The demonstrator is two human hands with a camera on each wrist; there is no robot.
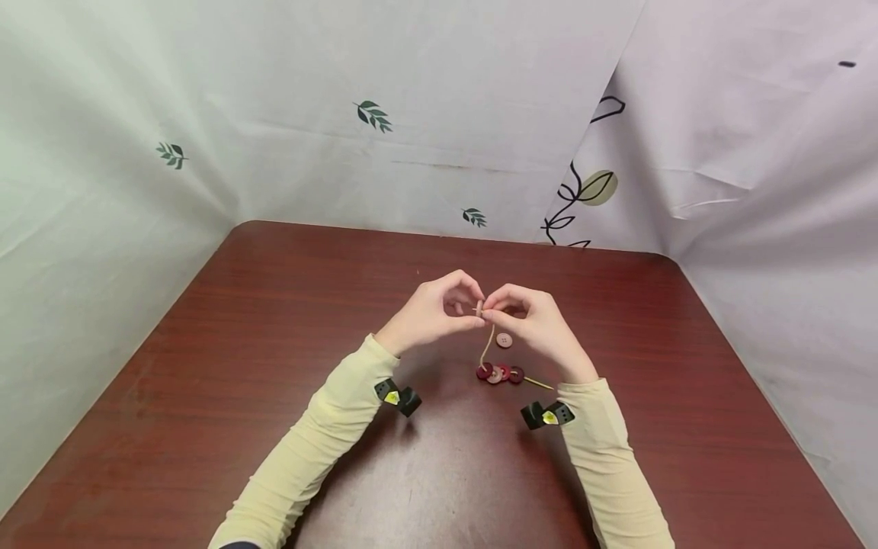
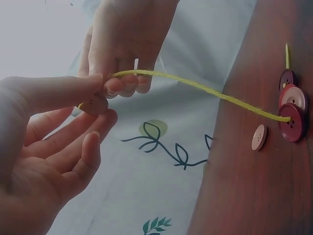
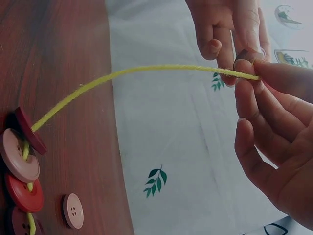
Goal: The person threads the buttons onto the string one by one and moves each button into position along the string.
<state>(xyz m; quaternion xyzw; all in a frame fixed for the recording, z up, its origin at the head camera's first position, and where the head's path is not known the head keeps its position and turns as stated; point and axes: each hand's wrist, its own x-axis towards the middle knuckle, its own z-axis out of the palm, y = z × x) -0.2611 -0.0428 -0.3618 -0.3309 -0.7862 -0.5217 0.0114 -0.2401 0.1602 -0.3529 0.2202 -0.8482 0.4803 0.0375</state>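
Note:
My left hand [image 1: 434, 311] pinches a pinkish button [image 2: 94, 104] on edge between thumb and fingers. Right beside it, my right hand [image 1: 536, 319] pinches a yellow string [image 2: 195, 89] close to its end. A bit of yellow shows at the button's face in the left wrist view, so the tip pokes through a hole. From the fingers the string sags down to a row of threaded buttons on the table: a dark red button [image 2: 292, 122], a pink button [image 3: 19, 155], a bright red button [image 3: 24, 192] and a maroon button [image 1: 517, 375].
One loose pink button [image 1: 504, 340] lies on the brown table [image 1: 309, 274], just behind the threaded row. The string's other end [image 1: 538, 383] sticks out to the right of the row. A white patterned cloth [image 1: 425, 168] hangs behind the table and at both sides.

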